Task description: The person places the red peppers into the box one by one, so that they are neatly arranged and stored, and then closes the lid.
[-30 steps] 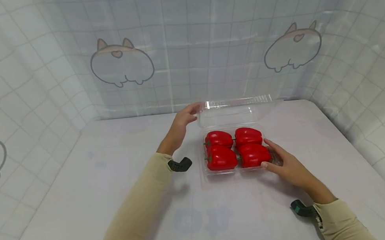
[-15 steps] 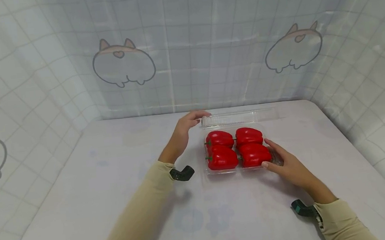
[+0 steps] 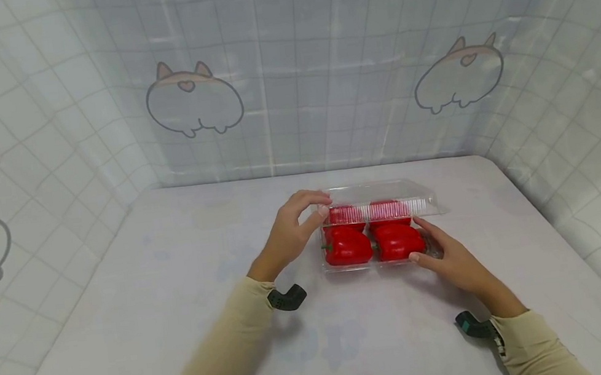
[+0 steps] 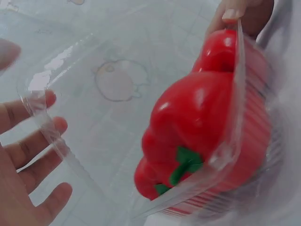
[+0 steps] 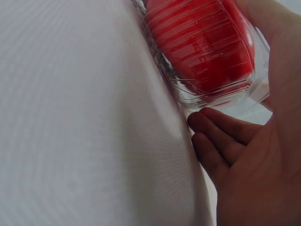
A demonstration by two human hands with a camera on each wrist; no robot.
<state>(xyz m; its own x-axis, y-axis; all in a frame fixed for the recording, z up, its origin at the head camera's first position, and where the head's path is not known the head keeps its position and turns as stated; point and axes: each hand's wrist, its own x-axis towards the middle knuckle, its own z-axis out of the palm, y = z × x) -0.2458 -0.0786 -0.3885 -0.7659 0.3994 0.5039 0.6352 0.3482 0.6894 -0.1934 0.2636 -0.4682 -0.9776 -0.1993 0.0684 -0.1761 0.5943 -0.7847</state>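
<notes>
Several red bell peppers (image 3: 348,246) with green stems lie in the base of a clear plastic clamshell container (image 3: 346,269) in the head view. The hinged lid (image 3: 369,191) tilts forward over the back peppers. My left hand (image 3: 292,225) is at the lid's left end. In the left wrist view, its spread fingers (image 4: 35,146) overlap the lid's edge and the thumb stands apart from them. My right hand (image 3: 450,262) grips the container's right end, thumb at the front corner and index finger farther back. The right wrist view shows its other fingers (image 5: 221,136) beside the ribbed wall, slightly bent.
The container rests on a white table covering (image 3: 193,224). Behind it rises a gridded curtain (image 3: 300,88) with cartoon animal drawings, and similar sheets hang at both sides. Dark wrist devices (image 3: 288,298) sit on both sleeves.
The lid has swung forward from leaning back behind the container to above the back peppers. My left hand has moved toward me and slightly right with it. My right hand has stayed put.
</notes>
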